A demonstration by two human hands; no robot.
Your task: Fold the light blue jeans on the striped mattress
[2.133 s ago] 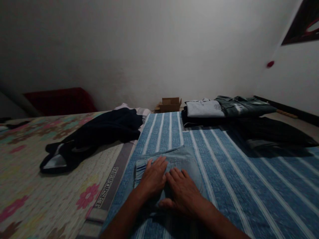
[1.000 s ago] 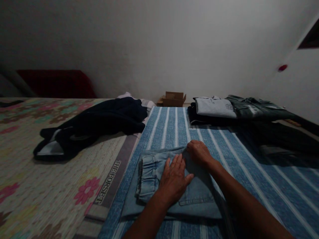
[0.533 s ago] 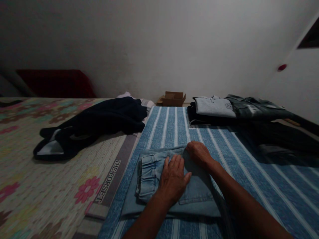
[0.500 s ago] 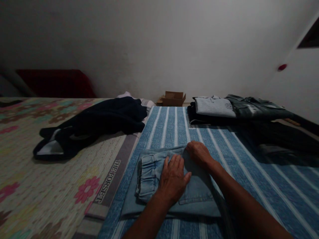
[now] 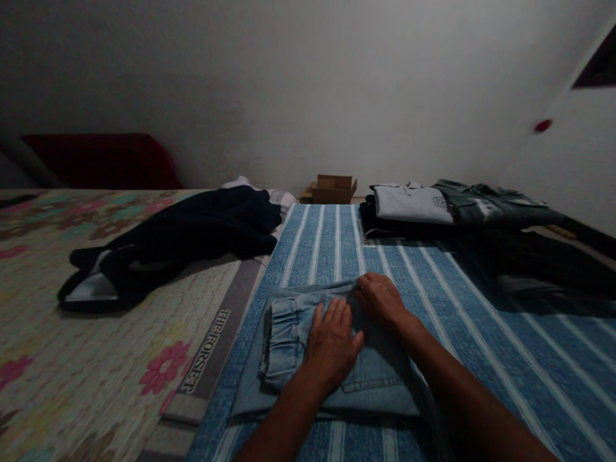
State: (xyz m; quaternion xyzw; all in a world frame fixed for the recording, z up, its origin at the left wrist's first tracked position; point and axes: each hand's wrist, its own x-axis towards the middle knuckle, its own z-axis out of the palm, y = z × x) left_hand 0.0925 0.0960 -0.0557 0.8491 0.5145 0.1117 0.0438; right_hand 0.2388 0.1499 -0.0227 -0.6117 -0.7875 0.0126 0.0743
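Observation:
A folded pair of light blue jeans (image 5: pixel 380 366) lies in front of me, its gathered elastic waistband turned to the left. On top of it my left hand (image 5: pixel 332 343) rests flat, fingers spread a little over the denim. At the far edge of the jeans, my right hand (image 5: pixel 380 298) has its fingers curled and pinching the cloth; the fingertips are partly hidden. Under the jeans is a blue cloth with white stripes (image 5: pixel 327 250).
A dark garment (image 5: pixel 206 224) lies crumpled on the flowered bedcover (image 5: pixel 202 289) at left. Folded clothes, including a grey top (image 5: pixel 411 204) and a dark green jacket (image 5: pixel 495 202), are stacked at far right. Beyond the striped cloth sits a cardboard box (image 5: pixel 334 189).
Both hands stay nearly in place on the jeans. The whole view has shifted slightly, with things appearing a little further left.

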